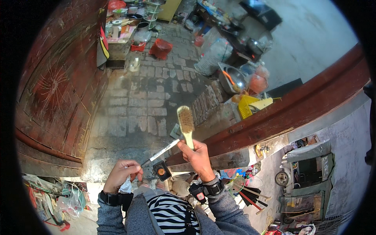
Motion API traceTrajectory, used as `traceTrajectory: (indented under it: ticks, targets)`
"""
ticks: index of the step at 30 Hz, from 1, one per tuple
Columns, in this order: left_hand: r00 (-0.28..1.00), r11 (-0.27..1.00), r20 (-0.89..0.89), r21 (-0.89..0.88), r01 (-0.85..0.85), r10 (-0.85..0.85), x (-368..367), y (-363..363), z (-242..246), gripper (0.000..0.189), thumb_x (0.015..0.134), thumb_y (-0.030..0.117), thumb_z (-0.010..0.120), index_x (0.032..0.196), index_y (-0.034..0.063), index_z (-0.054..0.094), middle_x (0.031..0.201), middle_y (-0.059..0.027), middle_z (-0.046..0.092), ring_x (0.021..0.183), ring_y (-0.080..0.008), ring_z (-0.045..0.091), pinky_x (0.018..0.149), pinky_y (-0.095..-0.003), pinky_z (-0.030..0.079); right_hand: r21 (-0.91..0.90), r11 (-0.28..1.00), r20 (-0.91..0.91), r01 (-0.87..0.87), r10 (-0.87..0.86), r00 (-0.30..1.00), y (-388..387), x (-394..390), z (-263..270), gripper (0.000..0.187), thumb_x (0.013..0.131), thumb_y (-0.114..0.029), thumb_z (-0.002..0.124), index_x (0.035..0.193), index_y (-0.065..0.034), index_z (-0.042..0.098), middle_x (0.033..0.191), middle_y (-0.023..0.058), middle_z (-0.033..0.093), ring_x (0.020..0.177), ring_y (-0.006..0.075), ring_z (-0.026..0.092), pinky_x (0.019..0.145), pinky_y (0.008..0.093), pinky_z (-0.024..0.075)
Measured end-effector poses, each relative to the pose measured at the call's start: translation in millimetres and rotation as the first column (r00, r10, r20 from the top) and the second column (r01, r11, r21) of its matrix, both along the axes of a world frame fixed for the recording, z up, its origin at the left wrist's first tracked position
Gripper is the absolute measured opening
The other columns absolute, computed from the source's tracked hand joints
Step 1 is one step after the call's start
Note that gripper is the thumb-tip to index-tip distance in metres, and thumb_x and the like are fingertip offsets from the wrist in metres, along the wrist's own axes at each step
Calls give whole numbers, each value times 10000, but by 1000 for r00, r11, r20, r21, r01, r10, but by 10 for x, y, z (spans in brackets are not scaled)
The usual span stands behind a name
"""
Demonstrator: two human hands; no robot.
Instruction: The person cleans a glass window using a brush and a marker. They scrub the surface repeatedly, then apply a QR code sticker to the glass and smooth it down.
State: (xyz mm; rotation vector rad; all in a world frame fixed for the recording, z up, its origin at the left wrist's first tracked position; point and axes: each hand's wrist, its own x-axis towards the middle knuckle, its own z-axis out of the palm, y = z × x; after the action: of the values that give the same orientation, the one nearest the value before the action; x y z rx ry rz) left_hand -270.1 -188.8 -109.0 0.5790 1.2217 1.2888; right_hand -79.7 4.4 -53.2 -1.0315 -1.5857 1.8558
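Note:
My right hand point(197, 157) grips the pale handle of a brush with brown bristles point(186, 120), its head pointing away from me. Between the same hand's fingertips and my left hand point(124, 174) runs a slim white pen or marker point(164, 149), its dark end at my left fingertips. My left hand also holds a crumpled white tissue or cloth point(126, 185) against the palm. A small black device with a round orange centre point(161, 171) shows between my wrists, in front of my body.
A red wooden door point(55, 85) stands at the left, and a red door frame point(264, 110) slants across the right. Beyond, a brick floor point(141, 102) holds red stools point(161, 48), a white jug point(134, 65) and a yellow basket point(246, 106). Long-handled tools point(249, 199) lie at the lower right.

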Motion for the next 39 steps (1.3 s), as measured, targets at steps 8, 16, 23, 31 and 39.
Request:
traceTrajectory:
  ticks: [8, 16, 23, 31, 39]
  targets:
    - [999, 999, 43, -41, -18, 20, -6, -89, -23, 164, 903, 135, 612, 829, 14, 695, 697, -45, 678, 568, -55, 522, 530, -202, 383, 28, 997, 75, -74, 72, 995, -60, 2, -69, 130, 937, -135, 659, 907, -13, 626, 648, -88, 428, 528, 5, 328, 458, 208, 223]
    - [919, 987, -367, 129, -101, 142, 33, 30, -147, 99, 857, 122, 710, 862, 25, 693, 740, 6, 687, 659, -47, 558, 606, -226, 442, -65, 998, 86, -5, 11, 996, -25, 37, -141, 234, 927, -196, 686, 750, -78, 586, 605, -90, 451, 499, 1, 360, 440, 203, 248]
    - [918, 988, -380, 142, -67, 117, 52, 87, -248, 172, 898, 192, 665, 873, 29, 716, 750, -14, 698, 676, -63, 566, 621, -243, 451, -65, 997, 72, 35, -31, 997, 36, 23, -217, 218, 920, -179, 693, 759, -66, 599, 605, -81, 460, 501, 10, 367, 438, 211, 262]
    - [861, 967, -446, 174, -186, 245, 120, 113, -206, 97, 870, 121, 696, 855, 27, 681, 744, -17, 687, 686, -69, 595, 626, -234, 463, -31, 999, 89, 26, -23, 996, 45, -42, -218, 210, 920, -174, 694, 763, -64, 609, 607, -81, 461, 503, 13, 359, 447, 212, 263]
    - [833, 972, -502, 148, -184, 234, 128, 158, -273, 199, 889, 208, 675, 816, 24, 701, 700, -33, 677, 642, -91, 593, 601, -256, 467, -28, 999, 45, 30, -28, 999, 114, -26, -279, 260, 919, -163, 692, 719, -82, 546, 600, -76, 457, 495, 13, 356, 438, 219, 243]
